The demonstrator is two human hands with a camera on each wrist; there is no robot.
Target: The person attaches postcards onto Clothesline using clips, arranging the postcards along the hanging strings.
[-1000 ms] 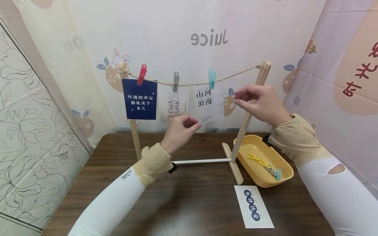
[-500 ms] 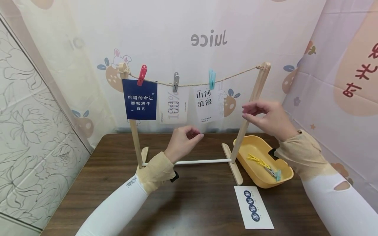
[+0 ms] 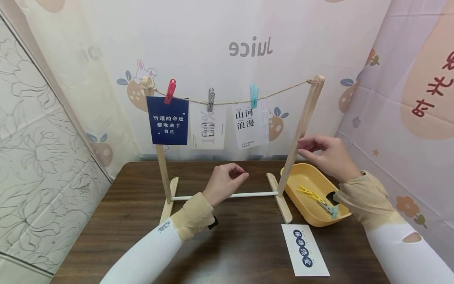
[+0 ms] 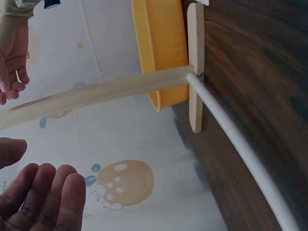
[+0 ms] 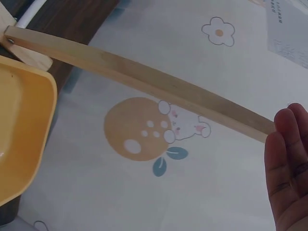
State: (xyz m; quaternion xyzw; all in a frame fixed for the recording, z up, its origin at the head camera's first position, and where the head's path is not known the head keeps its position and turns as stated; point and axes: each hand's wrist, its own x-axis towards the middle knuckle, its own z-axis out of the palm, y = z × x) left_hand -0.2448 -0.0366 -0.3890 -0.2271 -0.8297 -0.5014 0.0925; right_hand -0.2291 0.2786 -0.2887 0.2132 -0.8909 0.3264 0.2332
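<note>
My left hand [image 3: 225, 183] hovers over the white crossbar [image 3: 255, 194] of a wooden stand, fingers loosely bent, holding nothing. My right hand [image 3: 330, 156] is beside the right post [image 3: 295, 152], also holding nothing, its fingertips overlapping the post's edge in the head view. From the stand's twine [image 3: 283, 91] hang a dark blue card [image 3: 168, 138] under a red clothespin [image 3: 170, 92], a "Good Luck" card [image 3: 217, 138] under a grey clothespin [image 3: 211, 100], and a white card [image 3: 250, 136] with black characters under a light blue clothespin [image 3: 254, 96].
A yellow basin [image 3: 310, 177] stands right of the stand, with yellow clothespins [image 3: 307, 192] and a light blue one [image 3: 334, 212] inside. Another white card [image 3: 309, 268] lies on the brown table [image 3: 241, 252] before it. A printed curtain [image 3: 198, 35] hangs behind.
Both hands have come down and away from the hanging white card, the right one also shifting right. The cards and clothespins on the twine stay in place.
</note>
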